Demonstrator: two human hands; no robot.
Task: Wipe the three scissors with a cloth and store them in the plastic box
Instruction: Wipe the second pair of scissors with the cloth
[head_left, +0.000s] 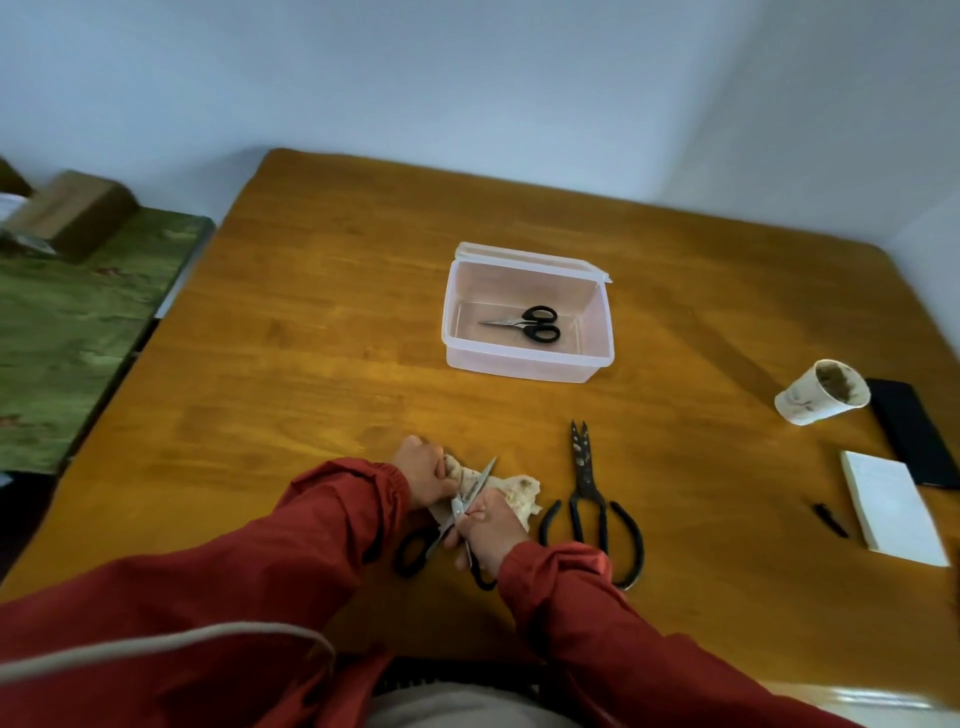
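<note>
My left hand (423, 475) grips a stained white cloth (519, 493) against the blade of silver scissors with black handles (470, 499). My right hand (488, 530) holds those scissors near the pivot, and their black loops stick out below both hands. Large dark, dirty shears (589, 493) lie on the table just right of my hands, tips pointing away from me. Small black-handled scissors (527, 323) lie inside the clear plastic box (524, 366) at the table's middle.
The box lid stands open behind the box. A dirty white paper cup (821, 392) lies on its side at the right, near a black flat object (911, 431), a white notepad (891, 506) and a small black item (830, 519). A green-covered surface (78, 332) is left of the table.
</note>
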